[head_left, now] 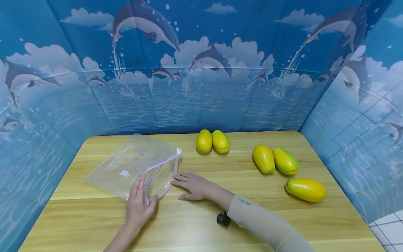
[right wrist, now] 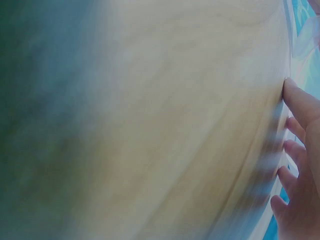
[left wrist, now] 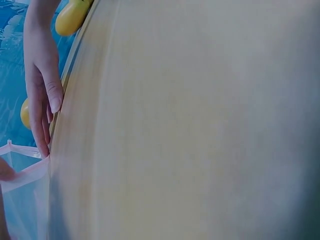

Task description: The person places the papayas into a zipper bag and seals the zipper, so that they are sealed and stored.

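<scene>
A clear plastic bag with a purple-trimmed mouth lies flat on the table's left half, its mouth gaping toward the right. My left hand touches the near corner of the mouth, fingers extended along the bag and thumb apart from them. On the opposite side of the mouth, my right hand rests palm down, its outstretched fingertips at the purple edge. In the left wrist view the right hand reaches down to the bag's rim. Spread fingers of the right hand show at the right wrist view's edge.
Two yellow-green mangoes sit side by side at the back middle. Three more mangoes lie on the right side. A small black object is beside the right forearm. Dolphin-printed curtains surround the wooden table.
</scene>
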`<state>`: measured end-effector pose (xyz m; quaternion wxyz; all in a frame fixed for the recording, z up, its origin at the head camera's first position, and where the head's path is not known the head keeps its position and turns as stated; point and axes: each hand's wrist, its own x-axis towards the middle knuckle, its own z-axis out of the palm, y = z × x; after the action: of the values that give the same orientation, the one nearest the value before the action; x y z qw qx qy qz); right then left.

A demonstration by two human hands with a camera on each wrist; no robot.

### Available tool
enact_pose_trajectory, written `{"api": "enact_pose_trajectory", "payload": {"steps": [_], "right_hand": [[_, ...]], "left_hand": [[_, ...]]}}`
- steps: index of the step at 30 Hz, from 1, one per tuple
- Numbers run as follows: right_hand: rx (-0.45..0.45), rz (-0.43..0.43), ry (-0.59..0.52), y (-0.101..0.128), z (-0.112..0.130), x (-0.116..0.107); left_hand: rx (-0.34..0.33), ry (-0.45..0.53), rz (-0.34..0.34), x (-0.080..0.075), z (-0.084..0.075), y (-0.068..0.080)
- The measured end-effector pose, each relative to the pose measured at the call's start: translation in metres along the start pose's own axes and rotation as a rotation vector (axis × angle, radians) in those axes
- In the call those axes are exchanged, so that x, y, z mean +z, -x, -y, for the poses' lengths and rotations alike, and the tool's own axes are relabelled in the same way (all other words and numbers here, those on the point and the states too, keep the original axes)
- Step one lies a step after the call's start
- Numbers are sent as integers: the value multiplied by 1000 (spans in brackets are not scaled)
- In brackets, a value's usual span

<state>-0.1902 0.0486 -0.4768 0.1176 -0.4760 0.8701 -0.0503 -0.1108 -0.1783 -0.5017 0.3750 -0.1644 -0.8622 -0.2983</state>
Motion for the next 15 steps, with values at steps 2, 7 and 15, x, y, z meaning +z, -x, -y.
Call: {"api": "enact_pose_trajectory", "payload": {"steps": [2, 7, 15], "right_hand": [[-5, -1, 0, 1, 0, 0], [-18, -10, 6, 3, 1, -1], [-32, -128, -151, 13, -2, -4]], "left_hand": [[0, 6, -7, 0, 0, 0], [-12, 15, -5, 1, -2, 1], [-3, 5, 0, 3, -3, 3]]}}
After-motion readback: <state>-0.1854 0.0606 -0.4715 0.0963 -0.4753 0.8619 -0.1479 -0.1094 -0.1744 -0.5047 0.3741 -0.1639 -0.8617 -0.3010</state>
